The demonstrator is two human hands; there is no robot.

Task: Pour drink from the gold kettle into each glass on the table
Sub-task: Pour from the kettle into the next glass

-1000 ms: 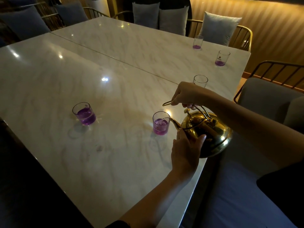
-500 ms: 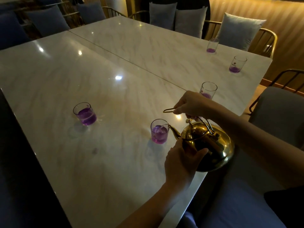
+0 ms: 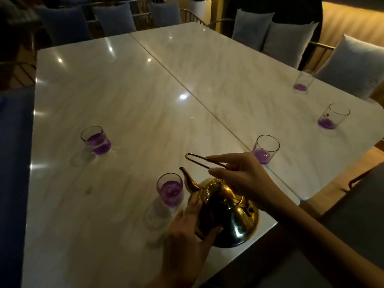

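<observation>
The gold kettle (image 3: 230,213) is upright near the table's front edge, its spout raised beside a glass (image 3: 170,190) about half full of purple drink. My right hand (image 3: 239,175) grips the kettle's wire handle from above. My left hand (image 3: 187,231) rests against the kettle's left side. Another glass (image 3: 96,140) with purple drink stands to the left. A glass (image 3: 265,149) with a little purple drink stands just behind my right hand. Two more glasses (image 3: 332,116) (image 3: 303,81) with a little purple drink stand at the far right.
The white marble table (image 3: 135,104) is made of two tops joined along a diagonal seam. Cushioned chairs (image 3: 351,63) ring it at the back and right, and a blue seat (image 3: 14,163) lies along the left edge.
The kettle has tipped back upright, and its spout has lifted away from the near glass. The view has swung right and closer, showing more of the table's left side.
</observation>
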